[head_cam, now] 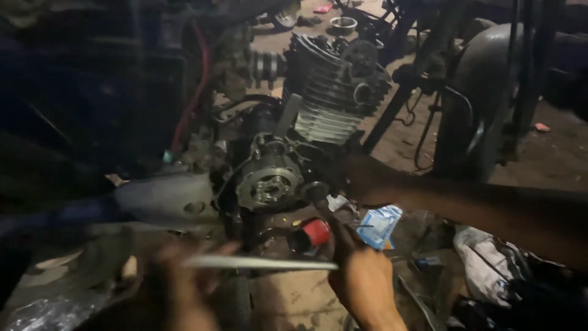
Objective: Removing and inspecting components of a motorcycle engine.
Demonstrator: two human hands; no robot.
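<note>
While a motorcycle engine (306,141) is seen stripped of its side cover, two hands are shown low in the frame before it. The left hand (184,285) is blurred, and its fingers appear curled around one end of a long pale metal rod (260,263), though the grip cannot be told for certain. The rod is held level and runs across to the right hand (361,279), which is closed around its other end. Just above both hands, a round toothed rotor (269,187) is exposed on the engine's side, with the finned cylinder (331,104) higher up. A red cylindrical part (315,233) is seen just above the right hand, and a blue packet (378,225) lies on the floor beside it. Another person's arm (465,202) is stretched in from the right toward the engine.
</note>
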